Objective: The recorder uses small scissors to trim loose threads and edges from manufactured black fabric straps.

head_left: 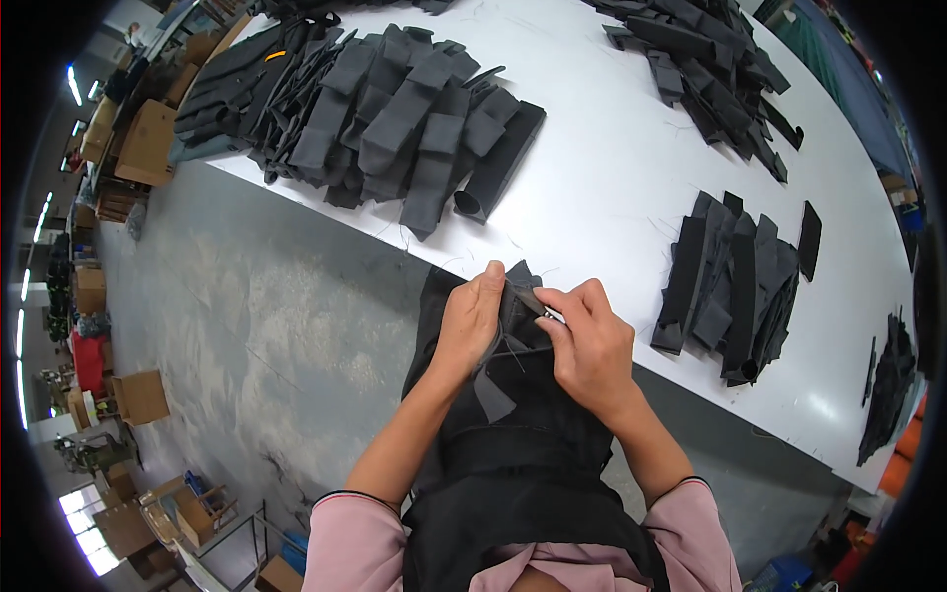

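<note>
Just off the near edge of the white table, over a black apron [523, 444], my left hand [472, 321] is closed on a dark grey fabric piece [493, 397], thumb pointing up. One end of the piece hangs below the hand and loose threads trail from it. Right beside it, my right hand [595, 345] pinches a small metal tool [534, 301] that looks like thread snips. Its dark pointed end meets the fabric near my left thumb; the rest is hidden by my fingers.
On the white table [582, 187] lie a large heap of dark fabric pieces [395, 109] at far left, another heap [705, 64] at far right, and a bundle of strips [725, 286] to my right. Cardboard boxes [141, 397] stand on the floor at left.
</note>
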`<action>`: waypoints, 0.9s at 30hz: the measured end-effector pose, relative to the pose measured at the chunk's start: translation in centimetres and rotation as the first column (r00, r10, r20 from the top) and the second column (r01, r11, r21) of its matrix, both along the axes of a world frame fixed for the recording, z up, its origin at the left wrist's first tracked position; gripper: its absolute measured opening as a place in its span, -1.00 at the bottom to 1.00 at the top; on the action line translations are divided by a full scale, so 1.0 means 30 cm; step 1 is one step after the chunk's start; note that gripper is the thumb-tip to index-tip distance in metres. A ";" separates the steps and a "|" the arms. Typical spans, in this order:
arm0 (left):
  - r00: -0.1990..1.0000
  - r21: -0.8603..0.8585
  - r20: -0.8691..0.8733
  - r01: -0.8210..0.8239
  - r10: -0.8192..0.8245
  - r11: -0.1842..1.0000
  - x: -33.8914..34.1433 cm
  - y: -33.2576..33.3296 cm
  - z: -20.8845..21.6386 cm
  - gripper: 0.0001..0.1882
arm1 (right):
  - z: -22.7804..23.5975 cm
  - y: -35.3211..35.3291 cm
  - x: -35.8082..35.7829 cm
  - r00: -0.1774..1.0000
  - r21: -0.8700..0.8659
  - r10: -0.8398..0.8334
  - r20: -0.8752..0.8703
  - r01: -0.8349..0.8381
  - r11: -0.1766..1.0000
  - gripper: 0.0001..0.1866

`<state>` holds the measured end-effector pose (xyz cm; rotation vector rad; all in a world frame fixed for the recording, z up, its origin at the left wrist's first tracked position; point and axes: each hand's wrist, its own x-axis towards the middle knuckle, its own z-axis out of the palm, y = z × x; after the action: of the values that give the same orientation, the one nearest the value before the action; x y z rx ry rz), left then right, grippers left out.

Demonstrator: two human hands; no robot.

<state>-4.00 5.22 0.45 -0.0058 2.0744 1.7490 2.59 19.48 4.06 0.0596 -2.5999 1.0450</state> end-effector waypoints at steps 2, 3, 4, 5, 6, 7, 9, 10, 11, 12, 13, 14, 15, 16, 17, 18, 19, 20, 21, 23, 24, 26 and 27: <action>0.999 -0.033 -0.045 0.006 -0.008 0.999 0.003 0.004 0.001 -0.43 | -0.018 0.010 0.000 0.999 -0.134 -0.002 0.038 0.007 0.991 -0.70; 0.999 -0.033 -0.044 0.006 -0.008 0.999 0.004 0.004 0.001 -0.43 | -0.023 0.014 0.000 0.997 -0.267 0.003 0.073 0.016 0.963 -0.71; 0.999 -0.047 -0.050 0.011 -0.014 0.999 0.006 0.003 0.001 -0.43 | -0.018 0.015 0.003 0.997 -0.267 0.003 0.074 0.017 0.963 -0.71; 0.998 -0.061 -0.056 0.016 -0.020 0.998 0.008 0.002 0.001 -0.43 | -0.006 0.017 0.008 0.996 -0.292 -0.019 0.090 0.045 0.955 -0.72; 0.998 -0.062 -0.054 0.015 -0.018 0.998 0.009 0.001 -0.002 -0.43 | 0.000 0.017 0.013 0.994 -0.316 -0.040 0.107 0.072 0.946 -0.73; 0.997 -0.064 -0.081 0.016 -0.021 0.998 0.009 -0.001 -0.006 -0.42 | 0.001 0.014 0.015 0.993 -0.317 -0.038 0.109 0.071 0.946 -0.73; 0.994 -0.065 -0.106 0.019 -0.026 0.998 0.009 -0.003 -0.012 -0.41 | 0.002 0.007 0.014 0.990 -0.246 0.003 0.138 0.031 0.969 -0.75; 0.992 -0.095 -0.126 0.018 -0.030 0.995 0.009 -0.005 -0.015 -0.41 | 0.003 0.006 0.014 0.990 -0.246 0.002 0.139 0.032 0.969 -0.75; 0.989 -0.126 -0.146 0.016 -0.035 0.992 0.009 -0.006 -0.016 -0.40 | 0.003 0.005 0.013 0.991 -0.201 -0.005 0.134 0.032 0.979 -0.75; 0.989 -0.126 -0.145 0.017 -0.035 0.992 0.010 -0.006 -0.013 -0.40 | 0.002 0.005 0.013 0.991 -0.156 -0.012 0.130 0.032 0.987 -0.76; 0.983 -0.180 -0.175 0.019 -0.051 0.983 0.011 -0.005 -0.008 -0.40 | -0.005 0.006 0.012 0.991 -0.157 -0.011 0.131 0.032 0.987 -0.76; 0.977 -0.233 -0.203 0.020 -0.068 0.972 0.012 -0.005 -0.002 -0.40 | -0.019 0.008 0.011 0.994 -0.185 -0.003 0.107 0.023 0.982 -0.74; 0.977 -0.233 -0.201 0.019 -0.068 0.972 0.015 -0.004 0.004 -0.40 | -0.031 0.012 0.011 0.997 -0.213 0.004 0.082 0.014 0.977 -0.72; 0.973 -0.257 -0.221 0.015 -0.074 0.966 0.018 -0.002 0.010 -0.41 | -0.038 0.018 0.009 0.996 -0.213 0.005 0.084 0.013 0.977 -0.72; 0.967 -0.279 -0.240 0.011 -0.081 0.960 0.021 -0.001 0.014 -0.41 | -0.045 0.029 0.007 0.978 -0.398 0.054 0.200 0.031 0.917 -0.73; 0.968 -0.278 -0.237 0.012 -0.080 0.960 0.022 -0.001 0.016 -0.41 | -0.051 0.039 0.006 0.945 -0.563 0.122 0.302 0.074 0.823 -0.73; 0.969 -0.291 -0.231 0.020 -0.091 0.957 0.023 -0.002 0.017 -0.41 | -0.059 0.049 0.006 0.944 -0.562 0.122 0.305 0.075 0.824 -0.73; 0.969 -0.303 -0.224 0.029 -0.100 0.953 0.024 -0.003 0.019 -0.42 | -0.067 0.059 0.006 0.876 -0.783 0.242 0.418 0.211 0.585 -0.74; 0.970 -0.302 -0.223 0.028 -0.099 0.953 0.021 -0.004 0.021 -0.42 | -0.076 0.067 0.006 0.793 -0.881 0.392 0.466 0.375 0.289 -0.75; 0.976 -0.263 -0.189 0.055 -0.107 0.963 0.016 -0.005 0.024 -0.42 | -0.080 0.062 0.020 0.805 -0.908 0.420 0.419 0.379 0.180 -0.76; 0.977 -0.265 -0.187 0.052 -0.105 0.963 0.014 -0.008 0.019 -0.42 | -0.073 0.040 0.031 0.866 -0.884 0.291 0.407 0.292 0.366 -0.77; 0.980 -0.222 -0.163 0.072 -0.110 0.972 0.013 -0.012 0.008 -0.42 | -0.053 0.026 0.051 0.960 -0.541 0.078 0.269 0.083 0.837 -0.73; 0.981 -0.223 -0.161 0.071 -0.108 0.972 0.014 -0.014 0.007 -0.42 | -0.048 0.020 0.053 0.959 -0.542 0.081 0.271 0.083 0.836 -0.73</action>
<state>-3.59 4.80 0.66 0.1784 2.3419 1.5091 4.18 20.07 2.61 -0.2499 -2.4129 1.8828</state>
